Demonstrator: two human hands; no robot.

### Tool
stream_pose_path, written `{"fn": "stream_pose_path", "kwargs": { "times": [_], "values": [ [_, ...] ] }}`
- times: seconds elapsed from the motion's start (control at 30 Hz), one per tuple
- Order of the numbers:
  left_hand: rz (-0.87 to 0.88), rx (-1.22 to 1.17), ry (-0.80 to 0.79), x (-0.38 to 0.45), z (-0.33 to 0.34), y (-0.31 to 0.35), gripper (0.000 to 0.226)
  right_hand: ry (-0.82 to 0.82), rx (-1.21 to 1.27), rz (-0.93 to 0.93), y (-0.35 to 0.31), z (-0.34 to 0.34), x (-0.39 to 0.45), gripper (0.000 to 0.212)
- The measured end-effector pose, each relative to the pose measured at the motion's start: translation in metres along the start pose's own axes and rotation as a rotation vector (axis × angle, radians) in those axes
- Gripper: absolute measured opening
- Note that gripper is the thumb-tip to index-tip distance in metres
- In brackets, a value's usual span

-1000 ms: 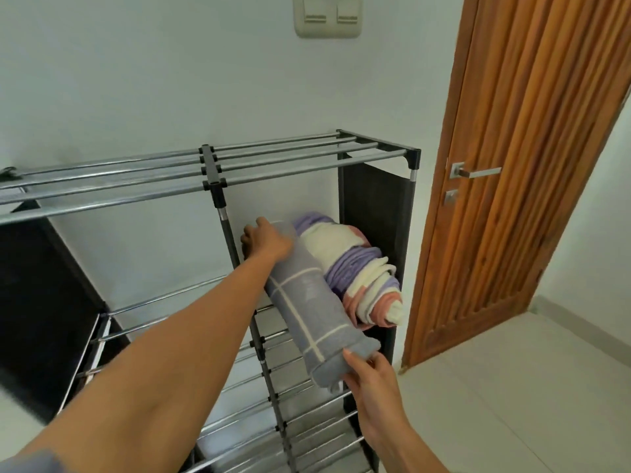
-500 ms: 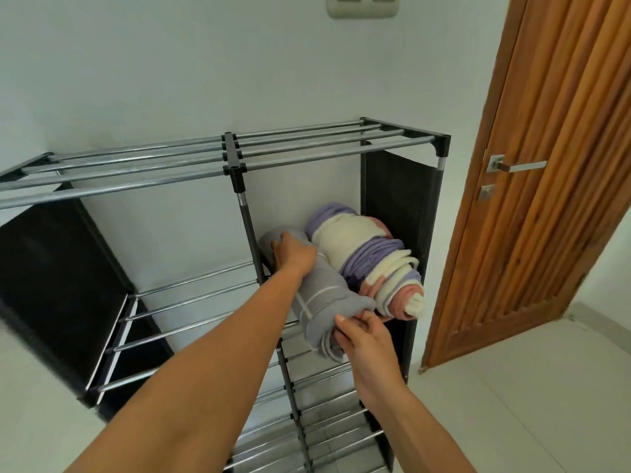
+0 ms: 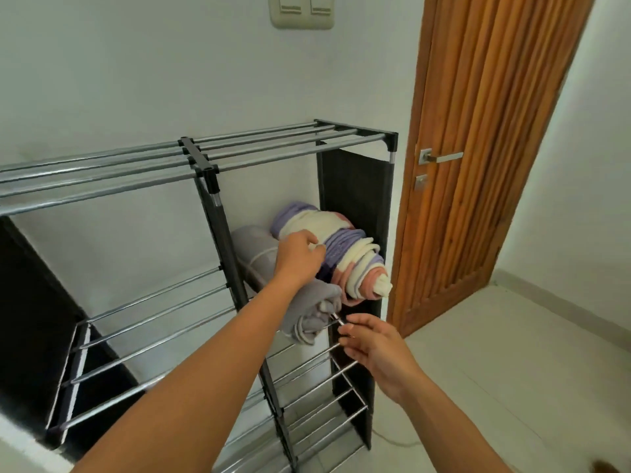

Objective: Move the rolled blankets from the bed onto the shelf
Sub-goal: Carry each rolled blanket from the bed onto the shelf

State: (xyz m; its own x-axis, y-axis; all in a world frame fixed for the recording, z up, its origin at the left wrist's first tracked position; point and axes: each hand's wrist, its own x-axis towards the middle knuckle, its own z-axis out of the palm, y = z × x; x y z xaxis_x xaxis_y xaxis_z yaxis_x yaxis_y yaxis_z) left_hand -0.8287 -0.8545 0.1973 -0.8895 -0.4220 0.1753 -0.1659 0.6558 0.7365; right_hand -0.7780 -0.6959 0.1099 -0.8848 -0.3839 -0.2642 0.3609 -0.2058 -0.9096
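A grey rolled blanket (image 3: 254,249) lies on a rod tier in the right bay of the metal shelf (image 3: 273,142), its front end sticking out past the rods. Beside it on the right lies a purple, cream and pink rolled blanket (image 3: 345,249), against the black side panel. My left hand (image 3: 298,259) rests on top of the grey roll, with its fingers curled down into the gap between the two rolls. My right hand (image 3: 374,343) hovers just in front of the grey roll's end, fingers relaxed and holding nothing.
The shelf's left bay (image 3: 153,302) shows bare rods. Lower tiers of rods run below the blankets. A wooden door (image 3: 495,131) with a metal handle (image 3: 440,158) stands close on the right. Pale floor tiles (image 3: 512,370) lie in front of it.
The grey roll has slid further into the shelf beside the other roll. My right hand let go of its end and drew back. My left hand moved forward along the top.
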Motion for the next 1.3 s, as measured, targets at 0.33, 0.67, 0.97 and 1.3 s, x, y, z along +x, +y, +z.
{"fn": "stream_pose_path", "kwargs": {
  "times": [0.33, 0.67, 0.97, 1.3],
  "values": [
    [0.307, -0.182, -0.814, -0.187, 0.181, 0.089, 0.013, 0.818, 0.295, -0.096, 0.057, -0.167, -0.218, 0.013],
    [0.602, -0.051, -1.605, -0.514, 0.285, 0.175, 0.021, 1.517, 0.651, -0.307, 0.163, -0.226, -0.536, 0.011],
    [0.547, 0.068, -1.907, -0.780, 0.308, 0.214, 0.008, 1.813, 0.721, -0.306, 0.227, -0.247, -0.758, 0.010],
    [0.023, 0.127, -2.007, -0.903, 0.347, 0.259, 0.052, 1.886, 0.720, -0.296, 0.239, -0.325, -0.860, 0.007]
  ]
}}
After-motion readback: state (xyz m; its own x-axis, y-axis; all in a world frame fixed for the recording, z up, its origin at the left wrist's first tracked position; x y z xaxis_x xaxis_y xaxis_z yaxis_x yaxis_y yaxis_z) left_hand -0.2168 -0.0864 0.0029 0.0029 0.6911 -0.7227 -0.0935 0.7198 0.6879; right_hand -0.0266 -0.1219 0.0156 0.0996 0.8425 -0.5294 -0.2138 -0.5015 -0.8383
